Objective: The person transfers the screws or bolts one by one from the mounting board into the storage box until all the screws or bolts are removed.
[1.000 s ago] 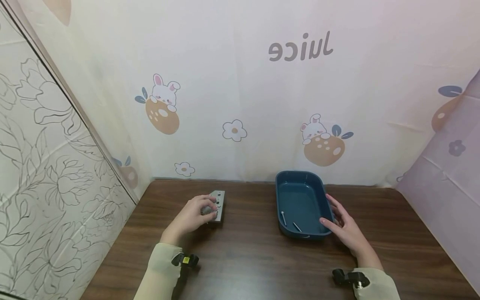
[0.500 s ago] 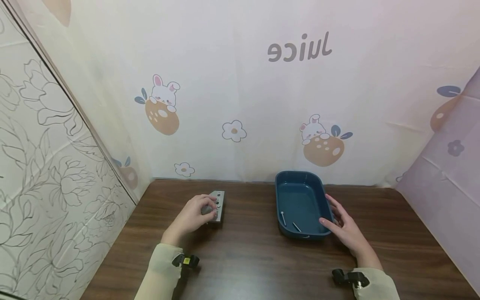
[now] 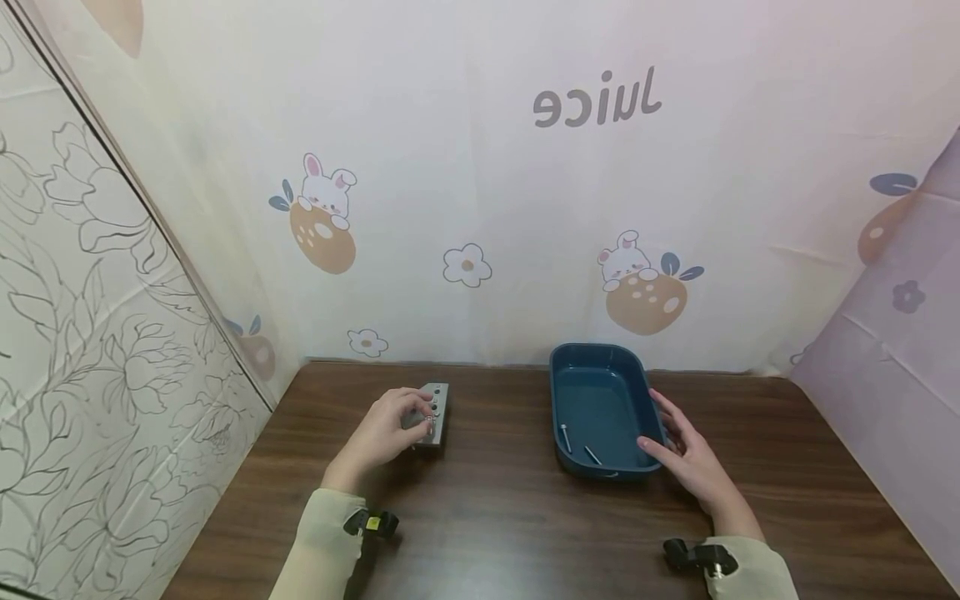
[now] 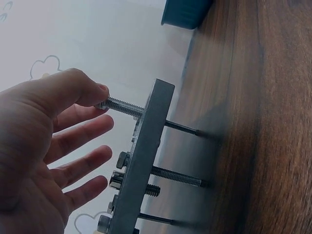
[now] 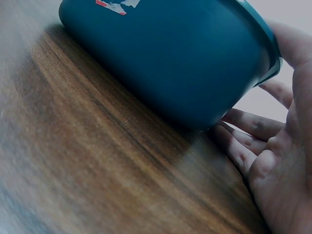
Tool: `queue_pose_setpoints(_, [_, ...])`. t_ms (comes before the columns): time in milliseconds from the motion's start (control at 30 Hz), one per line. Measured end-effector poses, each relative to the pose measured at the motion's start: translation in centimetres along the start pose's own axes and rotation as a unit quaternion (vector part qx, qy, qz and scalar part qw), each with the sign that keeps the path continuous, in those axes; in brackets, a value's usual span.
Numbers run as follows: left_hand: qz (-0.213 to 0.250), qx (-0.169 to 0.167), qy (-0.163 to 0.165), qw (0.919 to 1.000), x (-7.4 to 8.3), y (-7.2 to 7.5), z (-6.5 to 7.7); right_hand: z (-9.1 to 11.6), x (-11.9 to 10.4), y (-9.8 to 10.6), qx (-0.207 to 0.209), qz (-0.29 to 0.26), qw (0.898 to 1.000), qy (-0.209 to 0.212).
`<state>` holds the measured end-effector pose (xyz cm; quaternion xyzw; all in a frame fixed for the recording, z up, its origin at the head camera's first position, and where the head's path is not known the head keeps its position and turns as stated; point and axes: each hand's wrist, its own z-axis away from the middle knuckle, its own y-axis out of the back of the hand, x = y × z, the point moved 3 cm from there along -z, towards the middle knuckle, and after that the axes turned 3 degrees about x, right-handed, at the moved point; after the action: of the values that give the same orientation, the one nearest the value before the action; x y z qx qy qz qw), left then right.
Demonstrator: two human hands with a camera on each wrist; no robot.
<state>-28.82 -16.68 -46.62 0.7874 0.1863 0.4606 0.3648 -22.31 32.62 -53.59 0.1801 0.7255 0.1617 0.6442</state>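
Note:
My left hand (image 3: pixel 386 432) is over a grey metal plate (image 3: pixel 441 397) on the left of the table. In the left wrist view its thumb and forefinger pinch the top of a threaded bolt (image 4: pixel 126 107), which stands upright in the plate; the other fingers are spread loosely. Several other bolts pass through the plate, their shanks sticking out beneath it. On the right, my right hand (image 3: pixel 692 460) grips the side of a blue rectangular tray (image 3: pixel 596 387), thumb over the rim and fingers along the outer wall. Two small screws, one with a round head (image 3: pixel 566 438) and one slimmer (image 3: pixel 592 455), lie inside.
The wood-grain table (image 3: pixel 495 508) extends between plate and tray. Behind it hangs a pale printed curtain (image 3: pixel 465 183), with patterned panels at both sides. A torn label (image 5: pixel 117 5) is stuck on the tray's outer wall.
The head view has shifted very slightly. Left fingers stay at the bolt with hardly any movement, and the right hand keeps its place on the tray.

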Motion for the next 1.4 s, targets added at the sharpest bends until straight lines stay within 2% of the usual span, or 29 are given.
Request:
queue_pose_setpoints(433, [-0.002, 0.017, -0.012, 0.9998, 0.5, 0.5, 0.2, 0.0, 0.0, -0.1, -0.001, -0.001, 1.0, -0.003])
queue_pose_setpoints(767, [-0.003, 0.046, -0.036, 0.9983, 1.0, 1.1, 0.2, 0.1, 0.0, -0.3, -0.003, 0.002, 1.0, -0.003])
queue_pose_setpoints(1000, [0.001, 0.052, -0.023, 0.9984, 1.2, 1.1, 0.0, 0.0, 0.0, -0.2, -0.002, 0.002, 1.0, -0.006])
queue_pose_setpoints(1400, [0.034, 0.068, -0.026, 0.9967, 2.3, 0.8, -0.4, 0.1, -0.1, 0.0, -0.001, 0.008, 1.0, -0.007])
